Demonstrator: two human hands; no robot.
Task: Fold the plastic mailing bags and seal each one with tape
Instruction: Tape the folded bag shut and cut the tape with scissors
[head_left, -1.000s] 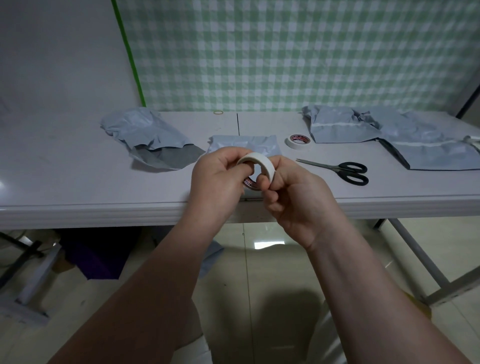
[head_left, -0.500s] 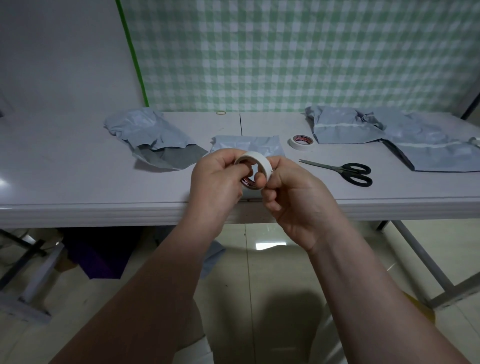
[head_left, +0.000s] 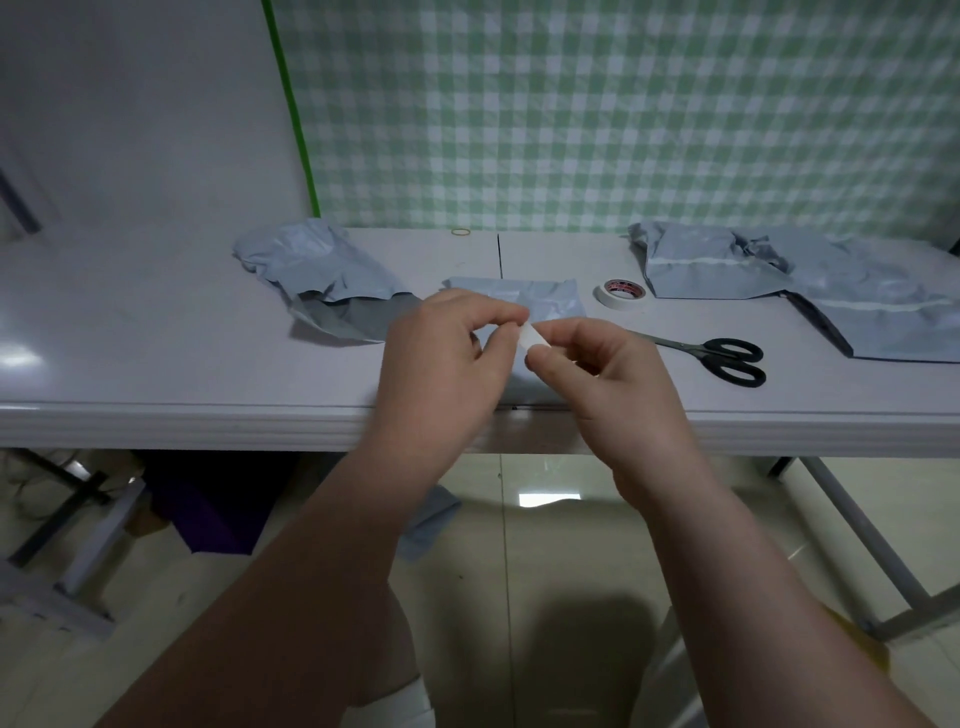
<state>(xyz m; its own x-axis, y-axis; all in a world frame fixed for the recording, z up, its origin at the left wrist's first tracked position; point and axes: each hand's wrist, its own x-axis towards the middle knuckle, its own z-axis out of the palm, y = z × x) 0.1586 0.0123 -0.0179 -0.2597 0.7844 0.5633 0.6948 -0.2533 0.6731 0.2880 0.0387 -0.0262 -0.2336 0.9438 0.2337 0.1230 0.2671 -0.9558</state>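
Observation:
Both my hands meet over the front of the white table (head_left: 156, 364). Between their fingertips is a white tape roll (head_left: 535, 340), seen edge-on and mostly hidden by fingers. My left hand (head_left: 447, 358) pinches it from the left with thumb and forefinger. My right hand (head_left: 602, 374) grips it from the right with curled fingers. Just behind the hands a folded grey mailing bag (head_left: 545, 299) lies flat on the table, partly covered by them.
A second tape roll (head_left: 621, 294) lies right of the folded bag, with black scissors (head_left: 727, 356) nearer the front. A crumpled grey bag (head_left: 322, 275) sits at the left and several grey bags (head_left: 779, 275) at the back right. A rubber band (head_left: 461, 232) lies by the wall.
The roll has turned in my hands from showing its ring to edge-on, and my fingers now cover most of it. Both hands have shifted slightly forward over the table.

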